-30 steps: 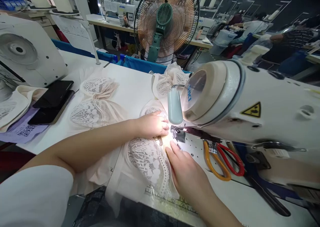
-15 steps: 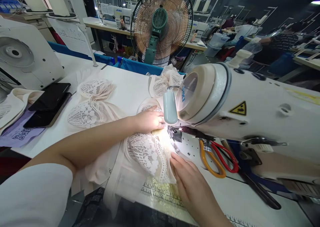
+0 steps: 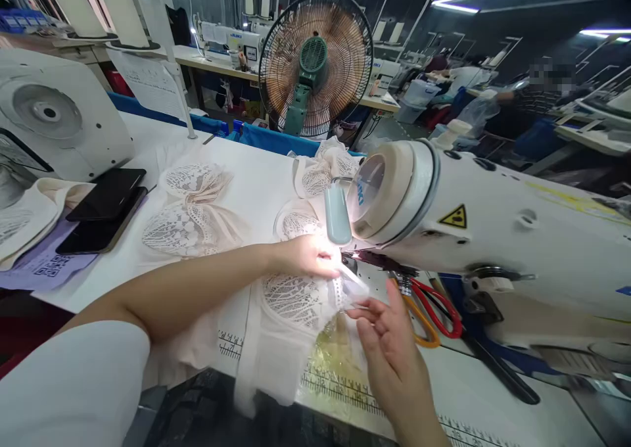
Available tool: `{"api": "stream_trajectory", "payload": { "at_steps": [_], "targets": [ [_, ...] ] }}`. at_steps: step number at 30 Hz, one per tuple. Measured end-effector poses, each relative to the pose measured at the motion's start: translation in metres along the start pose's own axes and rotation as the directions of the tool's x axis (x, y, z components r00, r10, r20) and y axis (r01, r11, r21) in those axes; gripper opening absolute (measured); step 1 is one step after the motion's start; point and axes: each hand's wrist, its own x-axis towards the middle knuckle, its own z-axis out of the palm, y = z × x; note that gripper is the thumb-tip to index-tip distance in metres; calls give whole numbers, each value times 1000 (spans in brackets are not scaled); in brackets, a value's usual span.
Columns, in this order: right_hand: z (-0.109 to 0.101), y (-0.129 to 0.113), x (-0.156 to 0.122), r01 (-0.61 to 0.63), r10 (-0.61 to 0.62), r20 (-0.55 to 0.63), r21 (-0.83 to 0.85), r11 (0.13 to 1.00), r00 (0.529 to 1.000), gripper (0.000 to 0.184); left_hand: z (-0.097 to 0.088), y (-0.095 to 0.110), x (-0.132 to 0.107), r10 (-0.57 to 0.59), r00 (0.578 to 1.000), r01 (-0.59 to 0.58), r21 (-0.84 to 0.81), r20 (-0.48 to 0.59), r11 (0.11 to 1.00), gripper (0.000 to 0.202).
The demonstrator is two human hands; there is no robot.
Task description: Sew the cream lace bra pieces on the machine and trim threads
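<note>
With clock directions being taken from the lace garment (image 3: pixel 290 296), a printed ruler scale (image 3: pixel 340 394) is showing at 5 o'clock, nearest of all. At 4 o'clock the right hand (image 3: pixel 401 352) is being held with its fingers loosely bent, fingertips at the sheer edge; whether anything is being pinched there cannot be told. The garment itself is lying on the white table (image 3: pixel 246 171), its soft lower panel being draped over the near edge. By its look it is to be judged light, limp and stretchy, with a cup that is probably a little firmer; the openwork is likely to be snagged or pulled out of shape, so hold is best being taken at the bordered edge, flat between fingertips, rather than in the open lace. At 12 o'clock that upper edge is apparently being pinched by the left hand (image 3: pixel 305 255), though glare is hiding the fingertips partly. Red-handled scissors (image 3: pixel 459 325) are lying at 3 o'clock, beneath the sewing machine (image 3: pixel 497 230), while a pale lamp (image 3: pixel 338 217) is being hung at 1 o'clock. Other lace pieces (image 3: pixel 180 230) and stacked phones (image 3: pixel 106 194) are being kept at 10 o'clock. Farther off, a fan (image 3: pixel 313 56) is standing at 12.
</note>
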Motion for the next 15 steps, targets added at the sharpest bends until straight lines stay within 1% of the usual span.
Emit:
{"api": "stream_trajectory", "payload": {
  "at_steps": [1,2,3,4,5,6,7,8,9,11,13,15],
  "targets": [
    [4,-1,-3,14,-14,36,24,1000,999,63,-1,-5,1,-31,997,26,-65,-67,998,24],
    [9,-2,-6,52,-54,104,30,998,993,62,-1,-10,2,-56,991,43,-99,-124,994,25],
    [13,-2,-9,102,-103,177,18,995,979,55,-1,-13,3,-73,982,56,-97,-176,994,24],
    [18,-2,-9,150,-143,246,-8,989,959,45,0,-16,3,-78,971,68,-49,-224,996,21],
    [21,-2,-9,187,-166,291,-43,981,942,35,2,-18,3,-71,959,87,47,-274,995,18],
    [23,-1,-6,205,-169,303,-89,975,938,28,3,-19,3,-59,950,118,177,-308,977,13],
    [24,-1,-3,201,-155,283,-143,969,946,28,4,-19,1,-47,948,153,319,-316,936,7],
    [23,0,2,184,-134,244,-197,963,960,30,6,-18,0,-36,955,173,454,-295,874,6],
    [22,1,6,164,-112,208,-249,955,972,33,7,-16,-2,-32,968,173,572,-248,802,12],
    [17,2,13,132,-73,189,-321,938,979,36,9,-9,-6,-72,990,139,729,-122,670,23],
    [13,3,16,113,-32,230,-349,930,973,36,10,-2,-8,-152,988,103,810,-17,578,23],
    [10,2,17,103,1,281,-356,929,960,36,11,5,-9,-232,972,100,843,30,529,20]
  ]
}}
